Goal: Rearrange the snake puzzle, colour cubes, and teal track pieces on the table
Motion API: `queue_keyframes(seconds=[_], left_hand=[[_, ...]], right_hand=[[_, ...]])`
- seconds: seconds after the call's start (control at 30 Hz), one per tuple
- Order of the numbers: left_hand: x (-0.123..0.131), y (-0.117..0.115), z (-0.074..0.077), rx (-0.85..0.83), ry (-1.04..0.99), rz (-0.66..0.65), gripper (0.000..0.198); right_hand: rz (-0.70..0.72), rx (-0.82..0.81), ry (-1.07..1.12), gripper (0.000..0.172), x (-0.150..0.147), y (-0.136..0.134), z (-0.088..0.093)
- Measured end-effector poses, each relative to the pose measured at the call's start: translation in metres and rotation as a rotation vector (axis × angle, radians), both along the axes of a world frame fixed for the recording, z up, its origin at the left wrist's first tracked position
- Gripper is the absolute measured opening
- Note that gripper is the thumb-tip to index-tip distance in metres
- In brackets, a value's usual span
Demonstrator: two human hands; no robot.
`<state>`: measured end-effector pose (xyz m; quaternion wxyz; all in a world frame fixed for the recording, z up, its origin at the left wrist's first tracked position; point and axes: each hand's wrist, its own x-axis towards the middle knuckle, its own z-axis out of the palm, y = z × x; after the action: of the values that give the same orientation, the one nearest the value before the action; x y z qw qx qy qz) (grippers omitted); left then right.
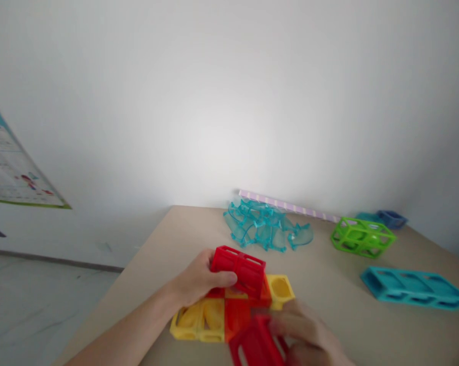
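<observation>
My left hand (202, 278) is closed around a red two-cell plastic block (240, 267), its thumb lying across the front. Under and behind that block is a low group of joined pieces: yellow blocks (202, 317) on the left, an orange-red block (237, 314) in the middle and another yellow block (280, 288) on the right. My right hand (305, 330), smeared by motion, grips a second red block (257, 343) in front of the group. Part of the group is hidden by both hands and the red blocks.
Several clear teal curved pieces (263, 226) lie in a pile near the wall. A striped lilac strip (290, 206) runs behind them. To the right stand a green frame block (362, 237), a long teal block (416, 287) and a dark blue block (391, 219) on the table (320, 272).
</observation>
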<state>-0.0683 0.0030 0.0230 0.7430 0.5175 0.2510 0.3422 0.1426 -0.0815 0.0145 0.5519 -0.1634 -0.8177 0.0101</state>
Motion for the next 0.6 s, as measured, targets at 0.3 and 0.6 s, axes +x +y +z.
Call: queue_keyframes(seconds=[0.3, 0.6], left_hand=[[-0.001, 0.004, -0.001, -0.015, -0.122, 0.032, 0.035], [0.002, 0.001, 0.001, -0.03, -0.093, 0.053, 0.042]], right_hand=[[-0.539, -0.171, 0.101, 0.007, 0.029, 0.028, 0.002], [-0.434, -0.329, -0.058, 0.007, 0.021, 0.027, 0.0]])
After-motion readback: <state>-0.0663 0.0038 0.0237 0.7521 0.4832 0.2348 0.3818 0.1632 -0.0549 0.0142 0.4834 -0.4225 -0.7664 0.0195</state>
